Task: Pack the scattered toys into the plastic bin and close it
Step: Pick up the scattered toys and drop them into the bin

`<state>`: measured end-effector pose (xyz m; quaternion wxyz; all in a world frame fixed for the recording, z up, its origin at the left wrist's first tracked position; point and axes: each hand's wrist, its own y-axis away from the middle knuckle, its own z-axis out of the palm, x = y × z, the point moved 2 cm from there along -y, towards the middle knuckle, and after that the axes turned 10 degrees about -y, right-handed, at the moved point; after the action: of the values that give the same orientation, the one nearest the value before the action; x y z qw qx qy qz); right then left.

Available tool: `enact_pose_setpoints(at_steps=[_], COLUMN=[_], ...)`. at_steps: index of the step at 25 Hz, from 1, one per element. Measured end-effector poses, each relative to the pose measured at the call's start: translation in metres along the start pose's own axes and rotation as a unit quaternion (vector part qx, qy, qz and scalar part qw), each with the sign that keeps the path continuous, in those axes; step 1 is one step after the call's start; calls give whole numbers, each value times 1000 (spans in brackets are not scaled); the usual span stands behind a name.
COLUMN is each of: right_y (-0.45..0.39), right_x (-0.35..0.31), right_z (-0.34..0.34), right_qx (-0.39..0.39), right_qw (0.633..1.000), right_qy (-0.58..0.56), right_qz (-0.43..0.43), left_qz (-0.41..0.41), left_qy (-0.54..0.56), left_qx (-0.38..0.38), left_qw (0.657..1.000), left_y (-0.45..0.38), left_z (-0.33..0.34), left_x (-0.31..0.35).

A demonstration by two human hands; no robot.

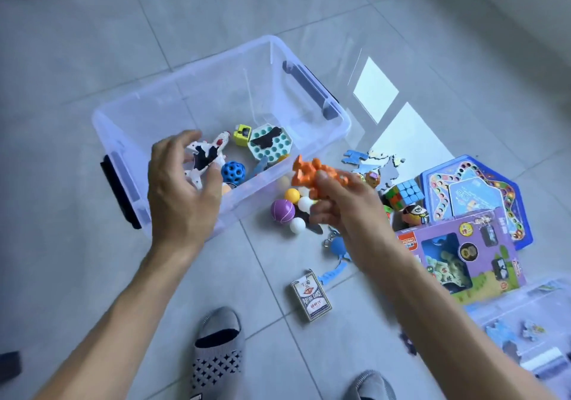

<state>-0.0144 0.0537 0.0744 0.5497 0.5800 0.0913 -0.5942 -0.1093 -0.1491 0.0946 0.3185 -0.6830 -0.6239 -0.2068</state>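
Sitting on the tiled floor (92,229) with its lid off, the clear plastic bin (191,90) is already holding a few toys near its right wall, and it is looking light and slightly flexible, best lifted by the dark handles at its two ends. Lying beyond the bin's right side, the purple boxed set (457,254) and the blue hexagonal board game (475,195) are looking stiff and flat (probably easiest laid in edge-first or flat on the bottom, gripped along two opposite edges). Hovering over the bin's near-left corner, the left hand (179,195) is curling its fingers and thumb around a black-and-white spotted toy (205,158), seemingly hard, light plastic. Poised just outside the bin's near-right wall, the right hand (343,202) is pinching an orange jointed figure (315,172) by its body, likely knobbly and easy to grip. Resting against the bin's near wall, the small balls (292,205) are looking smooth and apt to roll, so cupping seems wiser than pinching.
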Motion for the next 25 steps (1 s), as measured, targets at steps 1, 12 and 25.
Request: enact_pose_setpoints(at_steps=[1, 12, 25], right_y=[-13, -37, -1], right_x=[-15, 155, 63], right_z=[11, -142, -64], right_qx=[3, -121, 84], right_qw=[999, 685, 910], right_qy=[28, 706, 326], right_qz=[-25, -134, -244], left_qz=[49, 516, 103], left_qy=[-3, -312, -263], left_qx=[-25, -473, 3], left_qw=[998, 643, 959], left_y=[18, 159, -23], left_z=[7, 189, -6], left_x=[-2, -60, -5])
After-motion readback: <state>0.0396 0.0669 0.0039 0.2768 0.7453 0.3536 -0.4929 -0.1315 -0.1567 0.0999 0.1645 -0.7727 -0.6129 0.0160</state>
